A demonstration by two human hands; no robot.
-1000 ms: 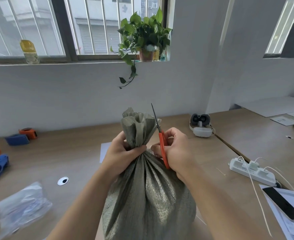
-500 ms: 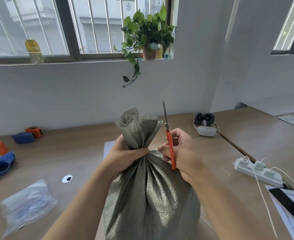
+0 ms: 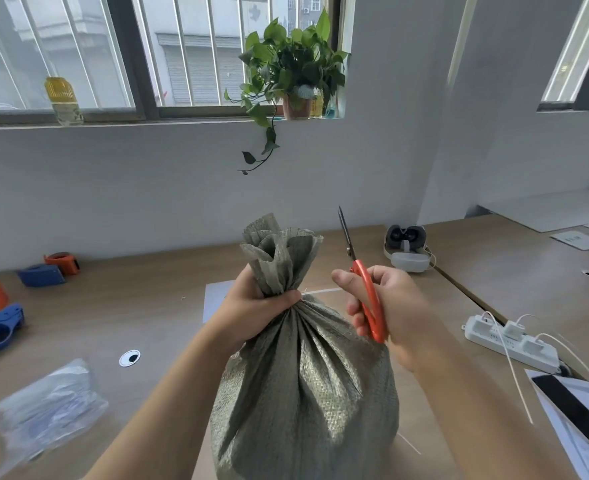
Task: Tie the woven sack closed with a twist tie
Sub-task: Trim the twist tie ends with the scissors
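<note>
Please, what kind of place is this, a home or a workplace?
Probably an office or workroom: long wooden desks, a power strip with chargers plugged in, tape dispensers, and a headset near the wall.

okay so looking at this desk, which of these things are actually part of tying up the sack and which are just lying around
In use:
woven sack, neck gripped by the left hand
white tie tail sticking out at the neck
orange-handled scissors in the right hand

Lying about:
blue and orange tape dispensers
clear plastic bag
VR headset
power strip
potted plant and bottle on the sill
</note>
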